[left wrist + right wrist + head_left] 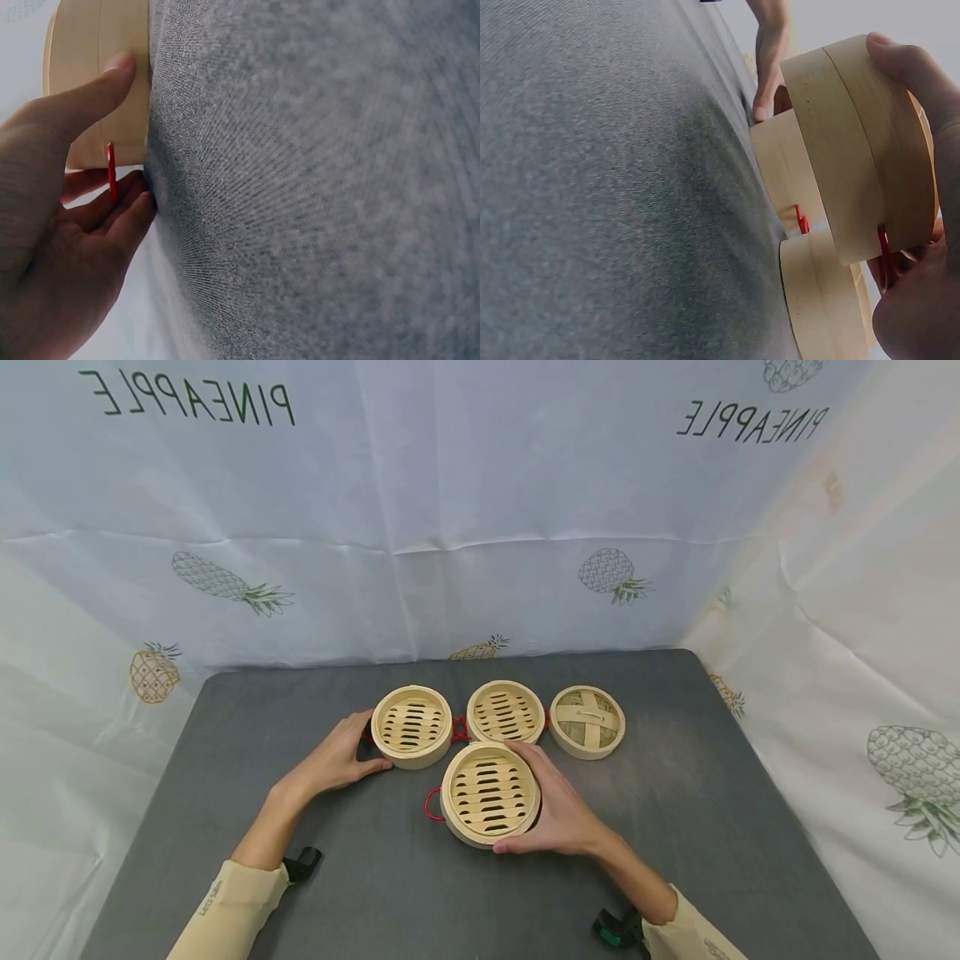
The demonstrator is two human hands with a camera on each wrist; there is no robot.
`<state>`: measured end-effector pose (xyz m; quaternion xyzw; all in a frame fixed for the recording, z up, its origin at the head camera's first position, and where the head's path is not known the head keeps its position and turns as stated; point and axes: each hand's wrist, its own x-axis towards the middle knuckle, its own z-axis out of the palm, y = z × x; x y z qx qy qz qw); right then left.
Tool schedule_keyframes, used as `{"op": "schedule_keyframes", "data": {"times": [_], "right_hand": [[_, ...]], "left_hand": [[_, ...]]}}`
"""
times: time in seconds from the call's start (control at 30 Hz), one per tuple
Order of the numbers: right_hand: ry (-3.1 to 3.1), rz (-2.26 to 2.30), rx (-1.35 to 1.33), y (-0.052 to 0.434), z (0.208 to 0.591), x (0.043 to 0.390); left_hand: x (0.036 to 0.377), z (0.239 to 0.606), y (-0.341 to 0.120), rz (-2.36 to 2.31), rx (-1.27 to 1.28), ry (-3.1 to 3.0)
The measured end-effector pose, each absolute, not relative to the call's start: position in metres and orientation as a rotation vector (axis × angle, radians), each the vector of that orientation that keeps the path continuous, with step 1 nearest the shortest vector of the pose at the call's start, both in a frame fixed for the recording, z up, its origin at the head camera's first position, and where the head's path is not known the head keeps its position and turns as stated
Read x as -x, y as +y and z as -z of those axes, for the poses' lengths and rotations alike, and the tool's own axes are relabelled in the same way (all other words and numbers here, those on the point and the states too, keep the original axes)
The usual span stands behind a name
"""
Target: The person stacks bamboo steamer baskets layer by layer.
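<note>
My right hand [558, 814] holds a round bamboo steamer basket [491, 795] with a slatted base and red side handles. In the right wrist view this steamer basket [840, 150] is raised off the table, thumb on its side. At the back left, my left hand [337, 758] grips a second slatted steamer basket [411, 727]; its thumb lies along the wall and its fingers reach round by the red handle [112, 172]. That basket stands on the table. A third slatted basket [506, 710] stands just right of it, its front edge hidden by the raised one.
A bamboo steamer lid [587, 722] with crossed bands sits at the right end of the back row. Grey cloth covers the table [375, 893]. White pineapple-print curtains [420, 602] hang behind it and at the sides.
</note>
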<state>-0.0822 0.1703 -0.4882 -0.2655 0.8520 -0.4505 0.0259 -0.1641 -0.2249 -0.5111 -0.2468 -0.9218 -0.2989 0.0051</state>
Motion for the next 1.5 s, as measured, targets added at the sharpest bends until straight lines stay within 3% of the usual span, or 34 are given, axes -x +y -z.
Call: {"op": "schedule_keyframes", "data": {"times": [1.27,1.5], "right_hand": [[2.678,1.43,0.878,0.117,0.455,0.134],[2.701,1.429,0.814,0.105,0.452,0.143]], "left_hand": [[0.165,0.508,-0.225,0.957,0.766,-2.944],[0.188,0.555,-0.242,0.942,0.841,-2.829]]}}
